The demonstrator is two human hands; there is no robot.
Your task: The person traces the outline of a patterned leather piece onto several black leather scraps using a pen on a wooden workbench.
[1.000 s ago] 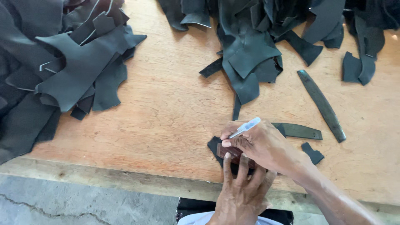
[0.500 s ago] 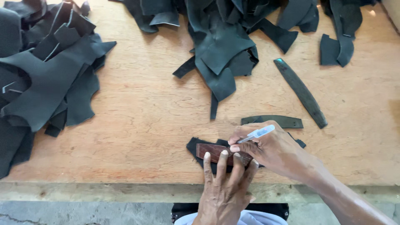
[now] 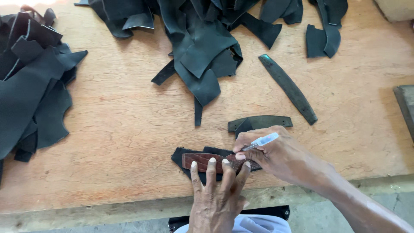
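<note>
My left hand (image 3: 217, 194) presses its spread fingers down on a narrow brown textured template (image 3: 202, 162) lying on a small black leather piece (image 3: 179, 155) near the table's front edge. My right hand (image 3: 276, 155) grips a clear pen (image 3: 261, 141), its tip down at the template's right end. A curved black strip (image 3: 258, 122) lies just beyond my right hand.
A long dark tapered strip (image 3: 288, 88) lies diagonally to the right. Heaps of black leather offcuts cover the left side (image 3: 30, 86) and the far middle (image 3: 202, 56) of the wooden table (image 3: 116, 129). A dark block edge (image 3: 404, 103) shows at far right.
The view has shifted, so the work sits more central. My left hand's fingers have spread flatter along the template; the right hand keeps the pen at its right end.
</note>
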